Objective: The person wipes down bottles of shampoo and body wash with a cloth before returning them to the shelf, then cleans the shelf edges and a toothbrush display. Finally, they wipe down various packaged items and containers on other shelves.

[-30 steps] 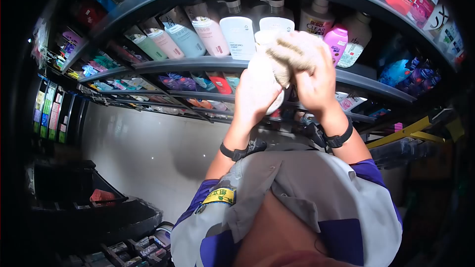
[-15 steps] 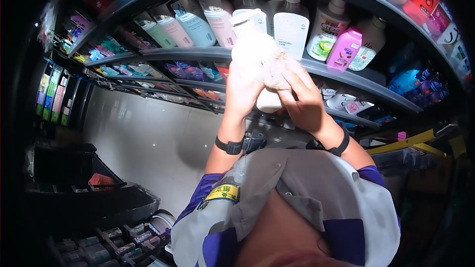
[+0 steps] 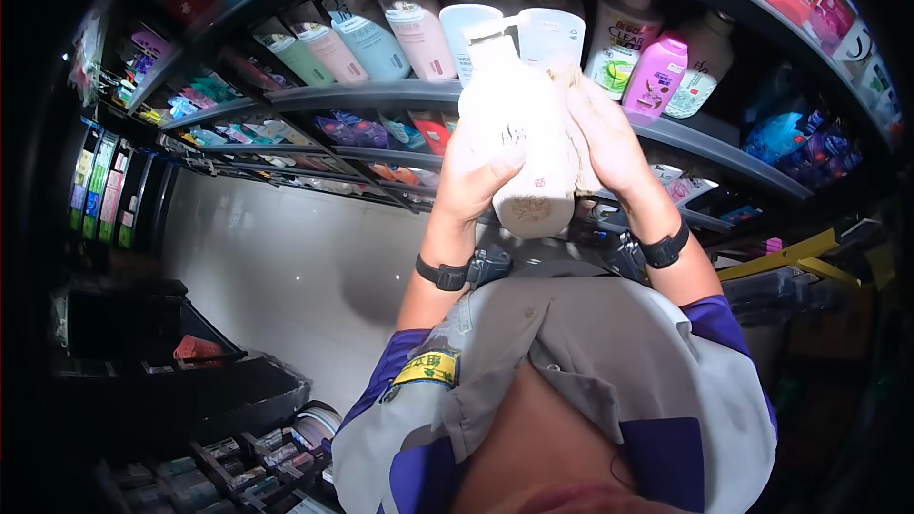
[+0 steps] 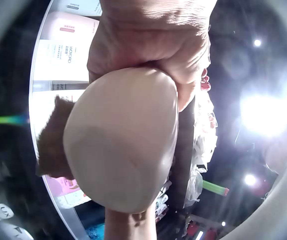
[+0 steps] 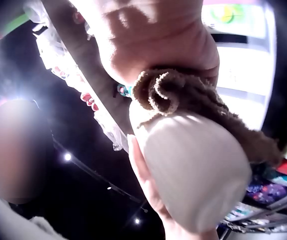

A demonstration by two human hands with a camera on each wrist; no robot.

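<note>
A white pump bottle (image 3: 533,167) with small dark lettering is tilted in front of the shelf, its base toward me. My left hand (image 3: 474,169) grips it from the left, thumb across its front. At the other side, my right hand (image 3: 609,143) holds a brown cloth (image 3: 578,157) against the bottle, fingers pointing up along it. The left wrist view shows the bottle's rounded base (image 4: 123,150), with the cloth beyond it. In the right wrist view the cloth (image 5: 193,100) is bunched between palm and bottle; the fingertips are hidden.
Behind the hands, a shelf (image 3: 381,90) carries a row of pump bottles and a pink bottle (image 3: 655,76). Smaller packs fill the lower shelves. A yellow bar (image 3: 781,257) stands at right, and a black bin (image 3: 124,324) at lower left.
The right hand with the cloth has moved from the bottle's upper part and front to its right side. The bottle has turned, so its lettering now shows.
</note>
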